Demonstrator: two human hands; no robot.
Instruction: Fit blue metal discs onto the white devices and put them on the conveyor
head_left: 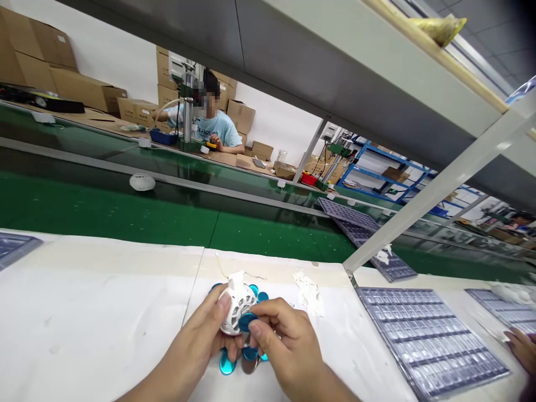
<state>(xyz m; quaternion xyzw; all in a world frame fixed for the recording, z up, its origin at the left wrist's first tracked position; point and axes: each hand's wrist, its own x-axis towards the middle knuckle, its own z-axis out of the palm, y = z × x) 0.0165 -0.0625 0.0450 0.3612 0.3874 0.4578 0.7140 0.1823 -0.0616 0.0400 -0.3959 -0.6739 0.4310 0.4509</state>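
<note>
My left hand (209, 321) is closed round a white round plastic housing (237, 304) with several openings in its face and a tab at the top. Between the thumb and fingers of my right hand (288, 332) is a blue disc (247, 321), tilted against the front of the housing. I cannot tell whether the disc sits in an opening. Below and behind my hands lie several more blue discs, one of them a bright disc (227, 364) at the lower left. A brownish disc (250, 365) lies beside it. My fingers hide part of the pile.
White scraps (309, 293) lie right of my hands. Beyond a slanted post (422, 192) sits a clear compartment tray (431, 335); another person's hand (521, 343) is at the far right. A green conveyor (176, 215) runs ahead, carrying a white round part (142, 182). A person (220, 128) works opposite.
</note>
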